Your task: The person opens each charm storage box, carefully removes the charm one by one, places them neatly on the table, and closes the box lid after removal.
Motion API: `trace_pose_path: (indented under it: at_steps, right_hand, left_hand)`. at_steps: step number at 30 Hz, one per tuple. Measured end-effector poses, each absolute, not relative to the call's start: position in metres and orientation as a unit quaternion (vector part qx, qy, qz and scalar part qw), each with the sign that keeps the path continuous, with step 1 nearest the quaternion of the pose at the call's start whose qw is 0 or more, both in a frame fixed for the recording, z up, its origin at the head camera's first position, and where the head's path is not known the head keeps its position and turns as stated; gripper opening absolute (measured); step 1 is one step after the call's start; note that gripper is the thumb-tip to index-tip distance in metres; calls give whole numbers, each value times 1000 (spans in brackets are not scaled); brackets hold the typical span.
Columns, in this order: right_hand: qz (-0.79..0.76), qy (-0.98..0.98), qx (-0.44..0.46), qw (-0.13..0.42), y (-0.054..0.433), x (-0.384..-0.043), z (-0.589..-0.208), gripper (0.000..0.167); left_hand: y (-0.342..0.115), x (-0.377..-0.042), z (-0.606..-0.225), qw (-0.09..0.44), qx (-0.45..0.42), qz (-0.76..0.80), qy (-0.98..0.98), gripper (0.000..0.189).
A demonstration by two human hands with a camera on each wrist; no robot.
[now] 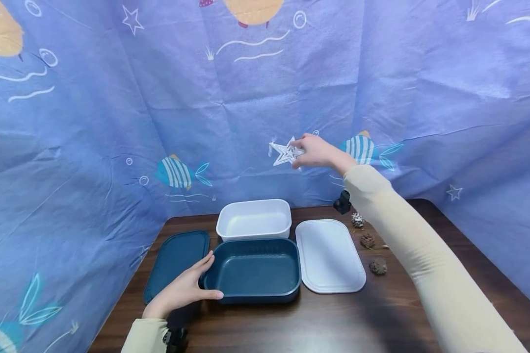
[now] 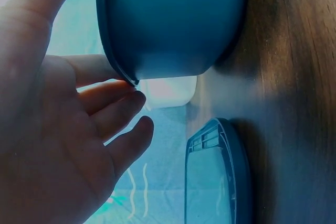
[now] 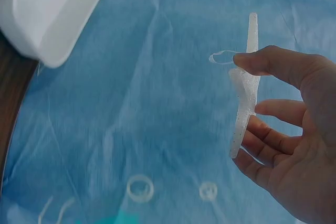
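My right hand (image 1: 313,151) is raised in front of the cloth and pinches a white glittery star ornament (image 1: 286,153). In the right wrist view the star (image 3: 244,95) is edge-on between thumb and fingers, with a thin hanging loop by the thumb. Low on the left, my left hand (image 1: 186,289) rests against the left end of a dark blue rectangular container (image 1: 256,274), thumb and fingers spread. The left wrist view has the fingertips of this hand (image 2: 68,114) touching the container's rim (image 2: 102,35). Inside, the container shows only its bare floor.
Behind the blue container stands a white container (image 1: 253,223). A dark blue lid (image 1: 176,260) lies to the left and a white lid (image 1: 331,257) to the right. Several pinecones (image 1: 367,240) sit near the right of the wooden table (image 1: 335,318). A blue patterned cloth (image 1: 247,98) hangs behind.
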State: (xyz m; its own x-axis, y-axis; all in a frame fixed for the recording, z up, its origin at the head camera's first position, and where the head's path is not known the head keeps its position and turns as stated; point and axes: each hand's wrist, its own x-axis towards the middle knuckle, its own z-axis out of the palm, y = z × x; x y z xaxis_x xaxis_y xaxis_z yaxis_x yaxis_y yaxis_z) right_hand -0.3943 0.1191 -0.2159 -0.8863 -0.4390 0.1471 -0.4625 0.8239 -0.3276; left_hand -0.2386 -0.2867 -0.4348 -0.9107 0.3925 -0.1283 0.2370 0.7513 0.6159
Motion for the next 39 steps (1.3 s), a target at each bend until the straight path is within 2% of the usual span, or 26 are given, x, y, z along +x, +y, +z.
trace_pose_path:
  at_steps: [9,22,30,39]
  right_hand:
    - [151,-967,196,58,172,-384,-203,78]
    - [145,-974,158,76,245,-347,-190,84]
    - [119,-978,141,97,285,-318,-194,86]
    - [97,-980,125,123,331,-283,-214,83]
  left_hand:
    - [-288,-240,-438,128,177,311,925,108]
    - [-288,-247,-438,127,173,299,930,110]
    - [-286,-250,-440,131,177,293,931,109]
    - [-285,-251,-440,140,180,299,927,109]
